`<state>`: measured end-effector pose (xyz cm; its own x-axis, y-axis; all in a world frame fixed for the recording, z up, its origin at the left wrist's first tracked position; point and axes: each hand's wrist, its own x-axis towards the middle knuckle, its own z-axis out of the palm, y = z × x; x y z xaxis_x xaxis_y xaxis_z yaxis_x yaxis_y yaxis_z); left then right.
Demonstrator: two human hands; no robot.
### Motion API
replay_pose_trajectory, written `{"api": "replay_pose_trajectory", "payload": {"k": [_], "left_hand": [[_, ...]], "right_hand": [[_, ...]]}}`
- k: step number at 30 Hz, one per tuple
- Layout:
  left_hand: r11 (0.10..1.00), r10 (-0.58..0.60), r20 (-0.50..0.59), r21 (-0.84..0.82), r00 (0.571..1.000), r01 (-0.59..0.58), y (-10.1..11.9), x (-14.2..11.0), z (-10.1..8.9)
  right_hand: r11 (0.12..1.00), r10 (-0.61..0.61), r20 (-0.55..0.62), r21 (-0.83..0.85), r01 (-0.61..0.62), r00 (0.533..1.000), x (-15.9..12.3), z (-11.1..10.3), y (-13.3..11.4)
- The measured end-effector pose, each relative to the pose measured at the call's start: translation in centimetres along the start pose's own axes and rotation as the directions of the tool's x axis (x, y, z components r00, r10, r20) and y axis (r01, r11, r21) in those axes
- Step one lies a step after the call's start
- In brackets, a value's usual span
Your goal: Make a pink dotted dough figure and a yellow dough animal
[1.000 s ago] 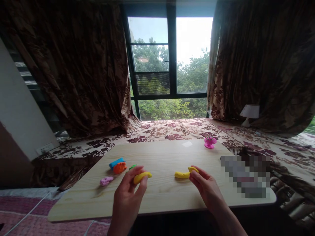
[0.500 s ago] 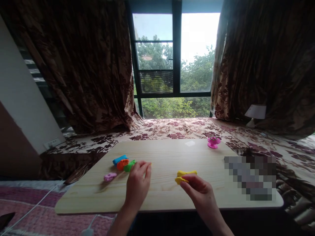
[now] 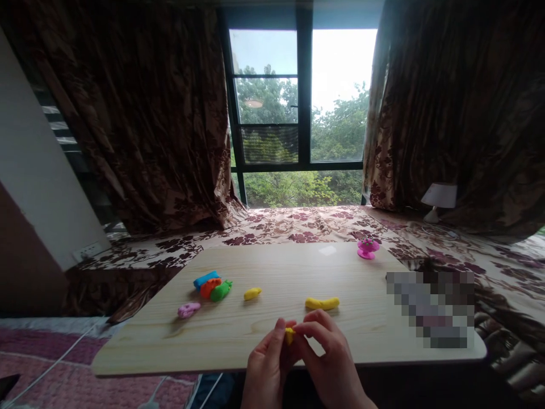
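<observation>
Held the left hand and the right hand together at the near edge of the wooden table, pinching a small yellow piece between them. Had fingers on both sides of it, covering most of its surface; could not tell its long axis from so little. Had a yellow roll lying on the table just beyond the right hand, ahead and to the right of the pinched piece. Found the roll's long axis running left to right, roughly along the table's near edge, and so saw a long side, not an end, facing the hands. Judged the right hand clearly the nearer, with knuckles close to that side (could not tell whether touching, but seemed just apart). Had a shorter yellow lump lying ahead and to the left, well apart from the roll, with its right end angled slightly away. Judged the left hand nearer to that one. Saw, farther left, a green lump, an orange lump and a blue block clustered together.
</observation>
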<state>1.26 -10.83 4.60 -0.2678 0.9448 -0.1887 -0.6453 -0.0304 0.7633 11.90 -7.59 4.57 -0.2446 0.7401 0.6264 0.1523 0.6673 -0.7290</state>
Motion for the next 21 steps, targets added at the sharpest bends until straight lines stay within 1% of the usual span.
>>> {"api": "replay_pose_trajectory", "payload": {"k": [2, 3, 6, 8, 9, 11, 13, 14, 16, 19, 21], "left_hand": [[1.000, -0.021, 0.005, -0.001, 1.000, 0.021, 0.0, -0.3, -0.1], [0.999, -0.036, 0.008, -0.003, 0.999, 0.036, -0.1, -0.4, -0.2], [0.996, -0.090, 0.008, -0.019, 0.996, 0.090, 0.0, -0.4, -0.6], [0.996, -0.084, -0.033, -0.012, 0.996, 0.084, 0.0, -0.2, -1.1], [0.998, -0.067, -0.056, -0.005, 0.996, 0.067, 0.1, 0.0, -1.3], [1.000, -0.018, -0.059, -0.008, 0.998, 0.018, 0.1, 0.5, -1.8], [0.999, 0.018, 0.000, -0.032, 1.000, -0.018, 0.1, 0.8, -2.0], [0.999, 0.028, 0.036, -0.041, 0.999, -0.026, 0.0, 0.9, -2.0], [0.999, 0.029, 0.068, -0.037, 0.997, -0.027, 0.0, 0.9, -1.9], [0.999, 0.014, 0.101, -0.051, 0.995, -0.009, 0.0, 0.7, -1.5], [0.995, -0.021, 0.144, -0.097, 0.989, 0.035, 0.1, 0.5, -1.3]], "right_hand": [[0.996, -0.027, -0.018, -0.086, 0.025, 0.999, -0.2, 0.3, 0.1], [0.992, -0.034, -0.004, -0.121, 0.034, 0.999, -0.3, 0.3, 0.1], [0.986, -0.050, 0.116, -0.154, 0.068, 0.992, -0.8, -0.1, 0.2], [0.989, -0.061, 0.163, -0.121, 0.081, 0.985, -1.3, -0.6, 0.5], [0.992, -0.061, 0.148, -0.103, 0.076, 0.987, -1.6, -0.8, 0.8], [0.997, -0.035, 0.057, -0.073, 0.039, 0.998, -2.0, -1.0, 1.5], [0.999, 0.005, -0.032, -0.039, -0.006, 0.999, -2.1, -1.2, 2.0], [1.000, 0.016, -0.052, -0.020, -0.017, 0.999, -2.1, -1.2, 2.2], [1.000, 0.005, -0.060, 0.019, -0.004, 0.998, -1.7, -1.2, 2.1], [0.998, -0.051, -0.064, 0.042, 0.053, 0.997, -0.9, -0.9, 1.3], [0.997, -0.078, -0.092, 0.018, 0.080, 0.993, -0.1, -0.5, 0.4]]}}
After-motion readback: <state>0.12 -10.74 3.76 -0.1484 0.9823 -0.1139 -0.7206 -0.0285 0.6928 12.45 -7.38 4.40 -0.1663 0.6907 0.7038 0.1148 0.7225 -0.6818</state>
